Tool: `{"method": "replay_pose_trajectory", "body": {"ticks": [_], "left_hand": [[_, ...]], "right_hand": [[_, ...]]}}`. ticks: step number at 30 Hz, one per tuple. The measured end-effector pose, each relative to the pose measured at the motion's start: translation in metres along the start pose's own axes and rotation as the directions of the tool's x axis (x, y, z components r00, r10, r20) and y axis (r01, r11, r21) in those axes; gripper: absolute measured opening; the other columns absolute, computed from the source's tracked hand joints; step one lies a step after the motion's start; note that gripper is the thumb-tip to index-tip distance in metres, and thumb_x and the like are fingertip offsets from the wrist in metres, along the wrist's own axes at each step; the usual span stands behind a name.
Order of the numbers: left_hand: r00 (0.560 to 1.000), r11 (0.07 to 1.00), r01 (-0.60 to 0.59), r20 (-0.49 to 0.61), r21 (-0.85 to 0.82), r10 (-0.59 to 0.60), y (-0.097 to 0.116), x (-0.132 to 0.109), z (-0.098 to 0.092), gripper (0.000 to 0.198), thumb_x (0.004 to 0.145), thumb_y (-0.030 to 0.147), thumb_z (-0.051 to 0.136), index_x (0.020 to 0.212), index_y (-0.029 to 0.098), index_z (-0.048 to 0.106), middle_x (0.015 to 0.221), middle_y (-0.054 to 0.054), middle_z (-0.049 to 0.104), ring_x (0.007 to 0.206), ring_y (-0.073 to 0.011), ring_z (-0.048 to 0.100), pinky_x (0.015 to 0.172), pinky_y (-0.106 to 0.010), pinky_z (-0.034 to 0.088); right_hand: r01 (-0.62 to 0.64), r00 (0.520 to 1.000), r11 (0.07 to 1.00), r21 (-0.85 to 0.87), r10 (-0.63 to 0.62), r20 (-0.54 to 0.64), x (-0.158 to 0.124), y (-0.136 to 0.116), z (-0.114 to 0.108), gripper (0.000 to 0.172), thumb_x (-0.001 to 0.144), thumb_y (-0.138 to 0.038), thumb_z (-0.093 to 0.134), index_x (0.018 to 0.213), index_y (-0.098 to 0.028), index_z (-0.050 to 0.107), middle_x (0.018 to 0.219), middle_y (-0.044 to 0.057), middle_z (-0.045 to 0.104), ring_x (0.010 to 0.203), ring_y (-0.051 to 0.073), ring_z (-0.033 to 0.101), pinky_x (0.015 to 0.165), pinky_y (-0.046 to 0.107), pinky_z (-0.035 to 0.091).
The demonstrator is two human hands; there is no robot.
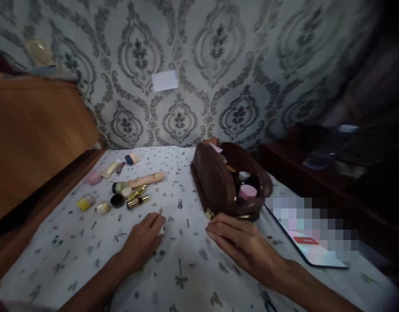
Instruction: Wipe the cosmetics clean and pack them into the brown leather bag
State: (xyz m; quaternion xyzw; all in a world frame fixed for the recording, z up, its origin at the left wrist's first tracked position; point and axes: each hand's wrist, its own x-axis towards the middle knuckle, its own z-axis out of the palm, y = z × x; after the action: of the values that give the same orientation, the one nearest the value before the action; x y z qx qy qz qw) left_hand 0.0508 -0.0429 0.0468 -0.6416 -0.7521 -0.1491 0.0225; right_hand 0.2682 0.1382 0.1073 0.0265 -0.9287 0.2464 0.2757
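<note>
My left hand (144, 236) rests low over the patterned white sheet (183, 251), its fingers curled. A small whitish bit shows at its fingertips, too little to name. My right hand (236, 238) is in front of a brown zippered bag (214, 177), thumb and fingers pressed together. Just above those fingertips is the gold zipper pull (209, 213); whether they touch it or hold anything is hidden. The bag stands unzipped. Inside it are a pink-lidded jar (248, 191) and a white-capped container (244, 175).
Left on the sheet lie a peach tube (149, 179), gold-and-black lipstick (137, 202), black round lid (117, 200), yellow container (85, 202) and several other cosmetics. A lit screen device (319, 255) lies right. Wooden furniture (40, 117) borders the left; a patterned wall stands behind.
</note>
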Motion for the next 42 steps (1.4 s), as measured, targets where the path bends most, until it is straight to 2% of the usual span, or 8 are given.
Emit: {"method": "replay_pose_trajectory", "body": {"ticks": [8, 13, 16, 21, 29, 32, 38, 42], "left_hand": [[0.999, 1.0, 0.026, -0.045, 0.015, -0.026, -0.013, -0.027, -0.01, 0.028, 0.09, 0.015, 0.048, 0.118, 0.022, 0.051, 0.118, -0.01, 0.054, 0.108, -0.0252, 0.052, 0.085, -0.039, 0.053], [0.994, 0.997, 0.072, -0.083, -0.014, -0.073, -0.037, -0.026, -0.015, 0.04, 0.086, 0.007, 0.045, 0.122, 0.023, 0.052, 0.106, -0.007, 0.056, 0.1, -0.0223, 0.056, 0.081, -0.035, 0.053], [0.974, 0.989, 0.143, -0.184, 0.046, -0.132, -0.056, -0.012, -0.025, 0.039, 0.09, 0.009, 0.041, 0.126, 0.019, 0.051, 0.113, -0.01, 0.056, 0.108, -0.0242, 0.053, 0.09, -0.039, 0.05], [0.987, 0.946, 0.16, -0.077, 0.281, -0.144, -0.069, 0.009, -0.029, 0.035, 0.091, 0.012, 0.044, 0.124, 0.016, 0.054, 0.12, -0.012, 0.059, 0.114, -0.0289, 0.05, 0.096, -0.044, 0.044], [0.974, 0.915, 0.225, -0.078, 0.336, -0.211, -0.062, 0.014, -0.02, 0.027, 0.083, 0.011, 0.048, 0.107, 0.014, 0.059, 0.111, -0.016, 0.063, 0.11, -0.0311, 0.055, 0.096, -0.047, 0.044], [0.977, 0.921, 0.214, -0.075, 0.326, -0.2, -0.061, 0.015, -0.022, 0.025, 0.085, 0.015, 0.045, 0.105, 0.01, 0.059, 0.11, -0.021, 0.064, 0.108, -0.0337, 0.058, 0.094, -0.048, 0.045], [0.924, 0.922, 0.383, -0.039, 0.06, -0.381, -0.056, 0.023, -0.023, 0.025, 0.083, 0.031, 0.044, 0.1, 0.019, 0.056, 0.098, -0.009, 0.069, 0.093, -0.0291, 0.066, 0.077, -0.04, 0.052], [0.97, 0.972, 0.179, -0.141, -0.152, -0.2, -0.013, 0.055, -0.042, 0.025, 0.082, 0.035, 0.044, 0.096, 0.02, 0.058, 0.098, -0.006, 0.07, 0.095, -0.0253, 0.066, 0.081, -0.035, 0.053]], "right_hand": [[-0.291, 0.951, 0.92, 0.262, 0.247, 0.189, 0.046, -0.003, 0.096, 0.018, 0.089, -0.022, 0.053, 0.087, -0.016, 0.07, 0.078, 0.004, 0.065, 0.067, 0.014, 0.059, 0.062, 0.026, 0.046], [-0.568, 0.81, 0.567, 0.597, 0.514, 0.282, 0.085, -0.002, 0.137, 0.021, 0.081, -0.03, 0.055, 0.089, -0.015, 0.067, 0.062, -0.001, 0.059, 0.05, 0.012, 0.054, 0.048, 0.023, 0.042], [-0.559, 0.77, 0.438, 0.704, 0.59, 0.245, 0.091, 0.001, 0.155, 0.021, 0.075, -0.032, 0.057, 0.086, -0.015, 0.064, 0.056, -0.004, 0.055, 0.048, 0.012, 0.053, 0.046, 0.022, 0.042], [-0.493, 0.805, 0.489, 0.72, 0.57, 0.164, 0.078, 0.005, 0.165, 0.019, 0.074, -0.032, 0.058, 0.083, -0.016, 0.064, 0.055, -0.003, 0.057, 0.048, 0.011, 0.054, 0.049, 0.022, 0.043], [-0.432, 0.821, 0.488, 0.759, 0.56, 0.107, 0.072, -0.001, 0.164, 0.012, 0.08, -0.022, 0.053, 0.087, -0.016, 0.061, 0.062, -0.003, 0.058, 0.052, 0.01, 0.056, 0.05, 0.021, 0.044], [-0.374, 0.839, 0.588, 0.717, 0.545, -0.009, 0.068, -0.01, 0.148, 0.016, 0.081, -0.015, 0.05, 0.089, -0.017, 0.063, 0.067, -0.002, 0.058, 0.056, 0.01, 0.056, 0.049, 0.019, 0.043], [-0.068, 0.885, 0.937, 0.343, 0.216, -0.413, 0.028, -0.016, 0.07, 0.023, 0.087, -0.009, 0.048, 0.099, -0.018, 0.065, 0.089, 0.005, 0.064, 0.076, 0.013, 0.061, 0.064, 0.023, 0.05], [-0.061, 0.828, 0.99, 0.128, 0.122, -0.548, -0.006, 0.002, 0.013, 0.024, 0.09, -0.006, 0.047, 0.103, -0.019, 0.063, 0.097, 0.008, 0.065, 0.089, 0.015, 0.064, 0.077, 0.027, 0.053]]}}
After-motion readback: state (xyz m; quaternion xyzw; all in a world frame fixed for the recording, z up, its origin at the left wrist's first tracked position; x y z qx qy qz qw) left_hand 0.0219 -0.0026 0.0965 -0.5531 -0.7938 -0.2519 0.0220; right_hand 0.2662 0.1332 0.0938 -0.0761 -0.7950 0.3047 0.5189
